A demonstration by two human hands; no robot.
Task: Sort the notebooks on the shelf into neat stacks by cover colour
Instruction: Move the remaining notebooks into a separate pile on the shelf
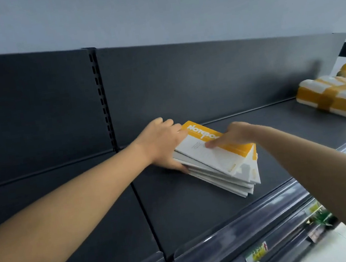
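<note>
A fanned stack of yellow-and-white notebooks [216, 162], lying mid-view on the dark shelf [200, 207], was clasped at its 9 o'clock edge by the left grip [162, 141], while the right grip [232, 135] was pressed on the top cover at 1 o'clock, its far fingers hidden, so a clasp could not be told. The thin, soft-covered books were judged light, floppy and prone to slide, and best squeezed at opposite edges. "Notebo" was read upside down on the yellow band, the rest being covered; a taped bundle [336, 101] was seen at 2 o'clock, and the shelf-edge label [256, 254] was too blurred to be read.
</note>
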